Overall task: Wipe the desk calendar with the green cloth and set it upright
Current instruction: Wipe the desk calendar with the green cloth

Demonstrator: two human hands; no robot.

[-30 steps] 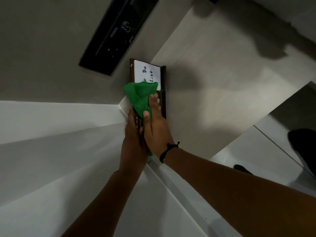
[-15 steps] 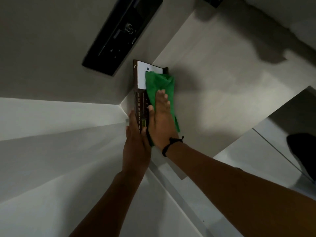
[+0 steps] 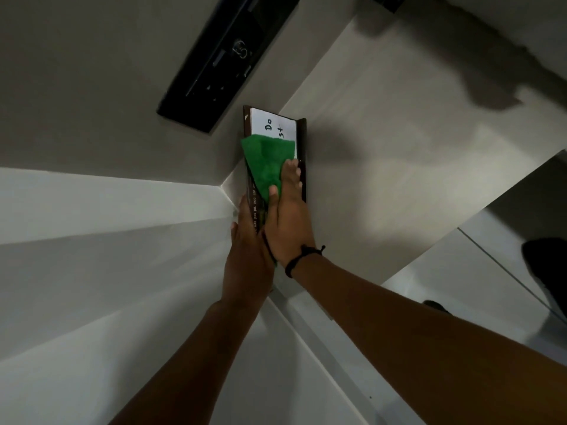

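The desk calendar is a dark brown frame with a white "To Do List" panel and a strip of month names down its left edge. It stands in the corner where the grey wall meets the pale surface. My left hand grips its near left edge. My right hand presses the green cloth flat against the calendar's face, covering its middle. The near part of the calendar is hidden behind both hands.
A black rectangular panel with small markings is mounted on the grey wall just left of the calendar. A white ledge runs diagonally under my arms. A dark shape lies at the right edge.
The cloth and my right hand slid back from the top right of the panel to its middle, uncovering the writing. My left hand kept its hold on the edge.
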